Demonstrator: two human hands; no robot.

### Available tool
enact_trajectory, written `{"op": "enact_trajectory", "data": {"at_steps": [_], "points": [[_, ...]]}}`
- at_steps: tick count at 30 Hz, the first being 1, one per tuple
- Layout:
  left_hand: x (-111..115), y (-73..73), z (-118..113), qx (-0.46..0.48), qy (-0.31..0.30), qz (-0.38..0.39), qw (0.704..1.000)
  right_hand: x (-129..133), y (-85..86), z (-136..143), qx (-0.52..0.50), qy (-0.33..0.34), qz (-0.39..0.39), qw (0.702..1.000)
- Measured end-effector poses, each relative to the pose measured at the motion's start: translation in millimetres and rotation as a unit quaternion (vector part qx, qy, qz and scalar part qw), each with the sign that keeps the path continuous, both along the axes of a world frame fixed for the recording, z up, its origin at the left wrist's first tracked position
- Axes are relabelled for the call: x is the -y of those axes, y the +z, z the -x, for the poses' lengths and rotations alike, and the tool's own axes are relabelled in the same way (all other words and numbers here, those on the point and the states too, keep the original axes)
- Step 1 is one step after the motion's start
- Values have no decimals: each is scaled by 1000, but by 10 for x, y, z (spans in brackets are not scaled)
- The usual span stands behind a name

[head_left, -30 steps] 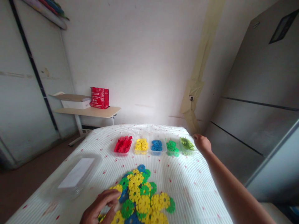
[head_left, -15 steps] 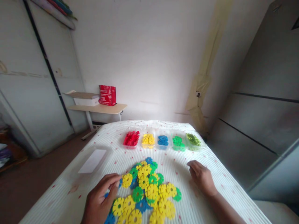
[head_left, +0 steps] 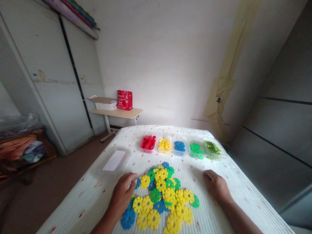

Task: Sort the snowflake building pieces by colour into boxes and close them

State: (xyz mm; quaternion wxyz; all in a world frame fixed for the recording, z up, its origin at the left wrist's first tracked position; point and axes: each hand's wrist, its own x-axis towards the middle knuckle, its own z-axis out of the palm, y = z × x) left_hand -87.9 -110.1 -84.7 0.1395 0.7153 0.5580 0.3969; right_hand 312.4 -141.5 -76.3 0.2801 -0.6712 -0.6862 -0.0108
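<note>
A loose pile of flat, notched discs in yellow, green and blue [head_left: 169,195] lies on the near middle of the table. My left hand [head_left: 124,191] is at the pile's left edge, thumb and fingertips close together beside a blue disc [head_left: 137,183]; whether it grips that disc is too small to tell. To the right of the pile, my right hand [head_left: 216,186] rests on the cloth with its fingers curled under, so its fingertips are hidden. No disc shows in it.
Behind the pile stand clear boxes with red [head_left: 148,143], yellow [head_left: 164,145], blue [head_left: 179,147], green [head_left: 196,149] and light green pieces [head_left: 212,148]. A clear tray with a white card [head_left: 114,160] lies left. A red bag [head_left: 124,100] stands on a side table [head_left: 129,113].
The view has turned left, so the scene sits further right in the picture. My right hand's fingers look more curled and lower. My left hand stays beside the pile.
</note>
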Motion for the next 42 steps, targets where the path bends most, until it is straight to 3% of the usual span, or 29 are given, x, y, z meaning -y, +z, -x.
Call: {"op": "enact_trajectory", "data": {"at_steps": [5, 10, 14, 18, 24, 31, 36, 42], "points": [[19, 6, -47, -23, -12, -5, 1000, -16, -40, -31, -12, -5, 9, 1000], [44, 71, -172, -117, -28, -4, 993, -31, -52, -36, -1, -13, 17, 1000], [64, 153, -291, -176, 1, 26, 984, -23, -39, -28, 2, -9, 9, 1000], [66, 148, -315, -177, 4, 31, 984, -18, -33, -22, 2, -11, 3, 1000], [78, 71, -298, -122, -11, 0, 992, -21, -34, -16, 15, -18, 6, 1000], [111, 110, -306, -65, -23, -7, 998, -25, -45, -29, 8, -8, 9, 1000], [119, 83, -299, 54, -30, 29, 998, -26, -39, -27, 5, -9, 12, 1000], [100, 61, -299, 191, -66, 80, 976, -27, -58, -36, 0, -6, -2, 1000]]}}
